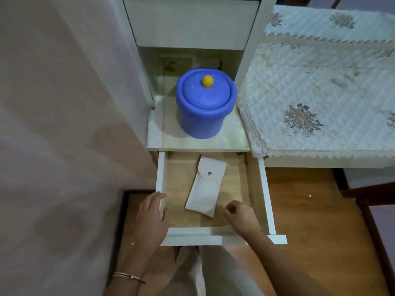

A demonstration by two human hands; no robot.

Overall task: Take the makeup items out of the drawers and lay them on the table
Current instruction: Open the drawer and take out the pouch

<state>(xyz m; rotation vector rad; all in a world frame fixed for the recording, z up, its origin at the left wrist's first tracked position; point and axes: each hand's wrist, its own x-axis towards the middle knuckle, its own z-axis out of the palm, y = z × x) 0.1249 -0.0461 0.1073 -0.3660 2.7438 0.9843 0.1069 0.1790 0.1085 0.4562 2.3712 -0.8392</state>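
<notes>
The drawer (213, 210) stands pulled out toward the person, its white front rail nearest them and its pale wood floor open to view. A single item lies in it: a white pouch (206, 186) with a rounded flap held by a small metal snap, lying flat and slanted, its flap end toward the back of the drawer and its lower end toward the front. I can read no brand, label or writing on the pouch from here.

The left hand (152, 212) rests on the drawer's left wall near the front corner, fingers laid loosely together over the white edge, holding nothing else. A thin bracelet (128, 277) circles that wrist. The right hand (240, 214) sits inside the drawer just to the right of the pouch's lower end, fingers curled inward into a loose fist; it is close beside the pouch but apart from it, and I cannot tell whether anything small is held in the curl.

Above the drawer, in the open niche of the white cabinet (248, 60), stands a blue lidded jar (203, 112) with a yellow knob (207, 81) on top; it carries no lettering that I can see. Behind it lies something flat with a faint printed picture, too blurred to read. To the right is a table (320, 162) under a quilted floral cloth (320, 82) with a scalloped lace border. A pale curtain (64, 103) hangs on the left.
</notes>
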